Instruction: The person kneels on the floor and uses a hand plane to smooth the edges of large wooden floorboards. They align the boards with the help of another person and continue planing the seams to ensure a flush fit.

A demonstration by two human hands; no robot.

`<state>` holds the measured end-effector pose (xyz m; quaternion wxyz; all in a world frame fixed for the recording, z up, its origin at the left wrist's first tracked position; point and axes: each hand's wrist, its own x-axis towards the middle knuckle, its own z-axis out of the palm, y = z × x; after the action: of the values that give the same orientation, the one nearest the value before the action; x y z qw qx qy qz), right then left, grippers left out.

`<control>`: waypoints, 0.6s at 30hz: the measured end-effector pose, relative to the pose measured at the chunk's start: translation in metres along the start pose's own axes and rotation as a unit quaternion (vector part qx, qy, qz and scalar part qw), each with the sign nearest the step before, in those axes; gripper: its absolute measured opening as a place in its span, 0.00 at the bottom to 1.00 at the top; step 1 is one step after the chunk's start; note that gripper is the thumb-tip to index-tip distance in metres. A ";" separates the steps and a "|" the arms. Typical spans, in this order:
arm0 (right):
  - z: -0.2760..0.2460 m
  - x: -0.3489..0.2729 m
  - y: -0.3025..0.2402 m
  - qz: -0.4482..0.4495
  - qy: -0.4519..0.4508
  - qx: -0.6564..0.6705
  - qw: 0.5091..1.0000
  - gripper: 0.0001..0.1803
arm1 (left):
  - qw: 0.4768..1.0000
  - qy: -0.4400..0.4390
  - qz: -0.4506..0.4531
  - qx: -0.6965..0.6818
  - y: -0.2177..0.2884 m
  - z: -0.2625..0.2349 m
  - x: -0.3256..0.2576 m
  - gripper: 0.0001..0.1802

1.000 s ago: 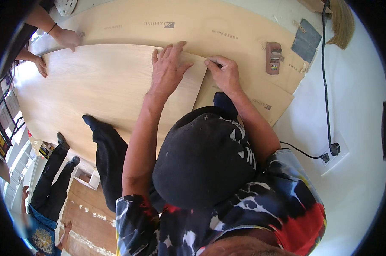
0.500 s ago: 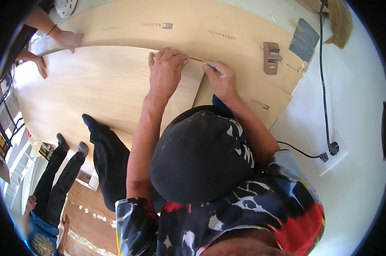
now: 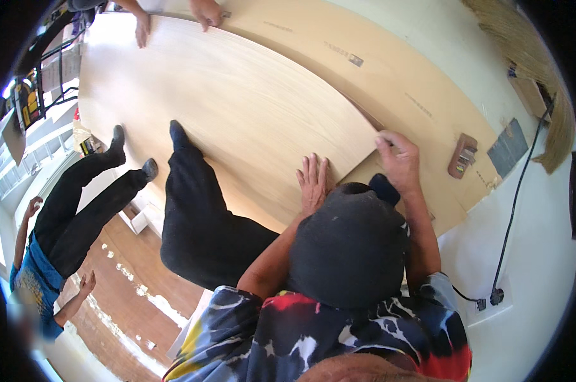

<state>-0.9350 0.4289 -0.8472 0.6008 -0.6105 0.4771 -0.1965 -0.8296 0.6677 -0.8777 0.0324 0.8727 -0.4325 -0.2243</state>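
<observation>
Pale panel [image 3: 250, 95] spanned the frame's upper middle; the left hand [image 3: 312, 188] lay on it, fingers spread and empty; the right hand [image 3: 401, 162] curled at its corner, grip unclear; corner work seemed underway, next needing steady pressure.

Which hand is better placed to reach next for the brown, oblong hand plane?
Probably the right hand: at the corner of the pale wooden panel, it is nearer the hand plane. The left hand is farther away.
</observation>
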 end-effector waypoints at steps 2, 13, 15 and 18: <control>-0.003 -0.010 -0.031 -0.064 -0.061 -0.048 0.995 0.07 | 1.000 0.017 0.009 0.004 0.000 0.012 -0.005 0.47; -0.013 0.014 0.026 0.079 -0.023 0.061 0.995 0.08 | 0.980 0.077 -0.082 0.166 -0.025 0.043 -0.031 0.50; -0.005 0.006 0.021 0.004 -0.005 0.057 0.998 0.07 | 0.966 0.082 -0.024 0.245 -0.032 0.035 -0.031 0.47; -0.007 -0.019 -0.016 -0.147 -0.055 -0.020 0.987 0.07 | 0.962 0.079 0.002 0.260 -0.038 0.017 -0.032 0.46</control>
<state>-0.9441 0.4376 -0.8247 0.5783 -0.6961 0.3521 -0.2388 -0.8254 0.7180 -0.8909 -0.1614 0.8650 -0.4739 -0.0344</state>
